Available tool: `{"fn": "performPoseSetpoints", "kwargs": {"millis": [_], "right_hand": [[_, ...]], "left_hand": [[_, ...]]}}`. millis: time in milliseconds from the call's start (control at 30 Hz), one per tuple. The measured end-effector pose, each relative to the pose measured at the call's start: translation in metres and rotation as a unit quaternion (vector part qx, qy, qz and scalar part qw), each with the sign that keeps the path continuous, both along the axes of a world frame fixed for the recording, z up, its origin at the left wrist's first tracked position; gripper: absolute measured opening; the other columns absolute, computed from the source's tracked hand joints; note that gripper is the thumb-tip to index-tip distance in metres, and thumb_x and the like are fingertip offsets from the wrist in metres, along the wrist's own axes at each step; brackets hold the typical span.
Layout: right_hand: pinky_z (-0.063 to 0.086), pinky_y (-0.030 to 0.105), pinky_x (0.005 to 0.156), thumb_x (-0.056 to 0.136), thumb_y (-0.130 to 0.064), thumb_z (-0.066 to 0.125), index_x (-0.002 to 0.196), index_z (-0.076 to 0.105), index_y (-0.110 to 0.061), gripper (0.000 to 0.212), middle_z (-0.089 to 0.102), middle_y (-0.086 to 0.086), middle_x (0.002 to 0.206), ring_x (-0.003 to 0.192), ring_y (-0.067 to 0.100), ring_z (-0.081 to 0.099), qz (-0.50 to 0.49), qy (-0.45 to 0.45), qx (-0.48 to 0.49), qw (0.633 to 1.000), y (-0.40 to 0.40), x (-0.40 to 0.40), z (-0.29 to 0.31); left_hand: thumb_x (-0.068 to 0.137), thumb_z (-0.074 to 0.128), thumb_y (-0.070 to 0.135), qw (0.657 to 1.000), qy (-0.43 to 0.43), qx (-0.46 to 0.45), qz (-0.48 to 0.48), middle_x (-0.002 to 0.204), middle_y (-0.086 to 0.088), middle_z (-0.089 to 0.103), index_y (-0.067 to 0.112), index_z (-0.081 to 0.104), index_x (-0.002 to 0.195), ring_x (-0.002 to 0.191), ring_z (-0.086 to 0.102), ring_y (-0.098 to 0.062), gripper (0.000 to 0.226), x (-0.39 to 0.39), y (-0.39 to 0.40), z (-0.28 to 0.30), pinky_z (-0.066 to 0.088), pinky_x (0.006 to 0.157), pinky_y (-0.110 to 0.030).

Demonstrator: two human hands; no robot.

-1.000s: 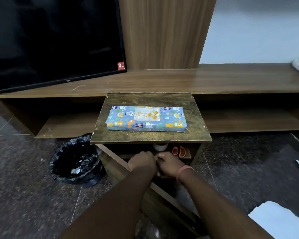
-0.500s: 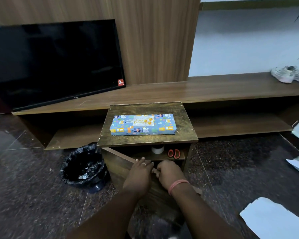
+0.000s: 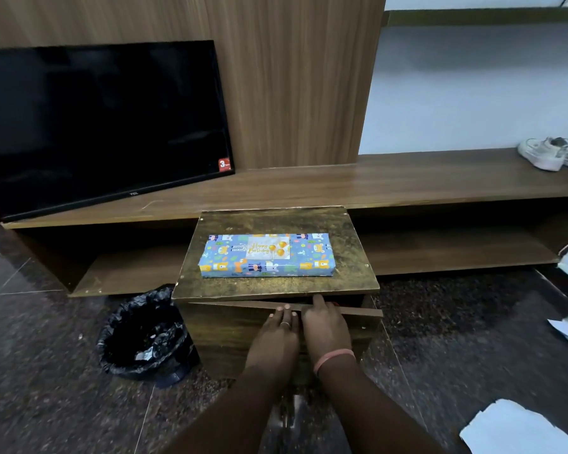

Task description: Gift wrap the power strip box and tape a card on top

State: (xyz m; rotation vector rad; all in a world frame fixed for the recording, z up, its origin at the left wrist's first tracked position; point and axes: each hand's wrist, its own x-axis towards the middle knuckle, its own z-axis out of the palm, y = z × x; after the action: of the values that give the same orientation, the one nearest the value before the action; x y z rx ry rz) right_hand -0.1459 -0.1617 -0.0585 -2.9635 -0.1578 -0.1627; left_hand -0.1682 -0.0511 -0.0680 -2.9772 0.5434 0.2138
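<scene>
Now: flat oblong wrapped box [image 3: 267, 255], glossy blue patterned paper, card [image 3: 268, 248] on top, centred on scuffed wooden worktop [image 3: 351, 276]. At 6 o'clock, left hand [image 3: 274, 339] and right hand [image 3: 325, 329] side by side, fingers extended, pressing cabinet door [image 3: 230, 335], grasping nothing.

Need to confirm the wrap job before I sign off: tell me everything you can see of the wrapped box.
The wrapped box is long, flat and rectangular, fully covered in blue paper printed with small cartoon animals. It lies flat, lengthwise across the small wooden table, near its middle. A pale "Happy Birthday" card with gold balloons lies flat on its top face. Neither hand touches it.
</scene>
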Motion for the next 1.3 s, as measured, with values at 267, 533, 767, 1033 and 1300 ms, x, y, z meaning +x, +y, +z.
{"fn": "performPoseSetpoints", "kwargs": {"millis": [267,533,767,1033,1300], "right_hand": [[0.052,0.04,0.08,0.098,-0.011,0.048,0.109,0.063,-0.011,0.018,0.06,0.011,0.115,0.104,0.031,0.064,0.025,0.029,-0.007,0.999,-0.003,0.013,0.005],[0.047,0.037,0.065,0.092,-0.016,0.063,0.09,0.066,-0.001,0.015,0.062,0.017,0.088,0.078,0.036,0.062,-0.075,-0.158,0.144,0.974,-0.003,0.06,0.051],[0.047,0.037,0.084,0.101,-0.025,0.053,0.118,0.062,0.001,0.033,0.066,0.021,0.118,0.112,0.04,0.061,-0.267,0.002,0.293,0.918,-0.005,0.111,0.058],[0.053,0.04,0.083,0.09,-0.008,0.056,0.107,0.067,0.0,0.022,0.068,0.025,0.114,0.107,0.043,0.065,-0.344,0.026,0.343,0.874,-0.022,0.162,0.072],[0.05,0.04,0.09,0.099,-0.019,0.052,0.12,0.064,-0.001,0.03,0.066,0.023,0.122,0.116,0.04,0.061,-0.337,0.056,0.313,0.886,-0.025,0.176,0.08]], "left_hand": [[0.101,0.044,0.014,0.997,-0.022,-0.073,-0.002,0.164,-0.013,0.031,0.009,0.027,0.158,0.149,0.034,-0.027,0.06,0.019,0.016,0.035,0.034,0.116,-0.035],[0.095,0.053,0.019,0.959,-0.17,-0.185,0.133,0.135,-0.01,0.06,0.012,0.057,0.133,0.125,0.055,-0.03,0.038,0.068,0.054,0.072,0.047,0.091,-0.037],[0.097,0.051,0.014,0.789,-0.089,-0.339,0.504,0.152,-0.028,0.041,-0.007,0.035,0.147,0.142,0.04,-0.042,0.056,0.112,0.085,0.09,0.034,0.114,-0.046],[0.093,0.054,0.005,0.764,-0.068,-0.387,0.512,0.123,-0.02,0.067,0.006,0.067,0.12,0.113,0.063,-0.04,0.03,0.152,0.08,0.092,0.047,0.082,-0.035],[0.093,0.055,0.006,0.773,-0.029,-0.36,0.521,0.117,-0.025,0.067,0.002,0.064,0.116,0.109,0.064,-0.043,0.026,0.166,0.077,0.093,0.049,0.085,-0.039]]}}
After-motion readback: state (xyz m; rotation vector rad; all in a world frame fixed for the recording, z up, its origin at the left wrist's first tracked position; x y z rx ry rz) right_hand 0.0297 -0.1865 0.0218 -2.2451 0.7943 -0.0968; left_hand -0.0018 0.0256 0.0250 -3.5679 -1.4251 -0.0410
